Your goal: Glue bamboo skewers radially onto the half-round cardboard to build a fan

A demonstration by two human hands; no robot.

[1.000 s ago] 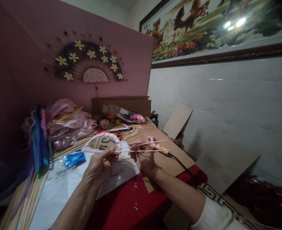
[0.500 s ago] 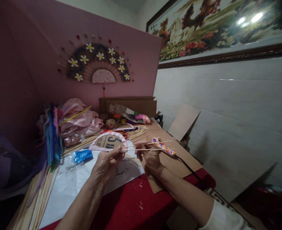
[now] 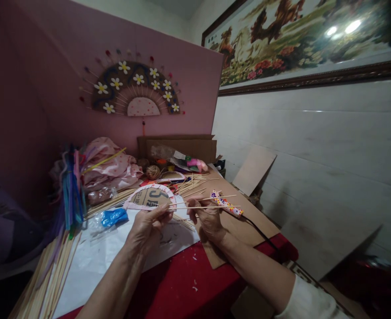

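My left hand (image 3: 150,226) is closed on the lower right corner of a half-round cardboard piece (image 3: 150,195) edged with pink-and-white fabric, printed side up. Two thin wooden sticks (image 3: 228,207) run from that corner to the right, roughly side by side and spreading slightly. My right hand (image 3: 209,218) pinches them partway along, thumb and fingers together. Whether the sticks' left ends are fixed to the cardboard is hidden by my left fingers. Just beyond my right hand lies a flower-patterned tool (image 3: 230,206) with a black cord.
White paper (image 3: 99,252) and brown cardboard (image 3: 248,226) cover much of the red-clothed table (image 3: 182,283). Wooden sticks (image 3: 45,279) lie in bunches at left. A blue packet (image 3: 114,217), pink fabric (image 3: 109,164) and a twine ball (image 3: 153,172) stand around. A decorated fan (image 3: 135,86) hangs behind.
Both hands keep the same hold on the cardboard piece and the sticks. The sticks' right ends have shifted very slightly left; the whole view has moved a little.
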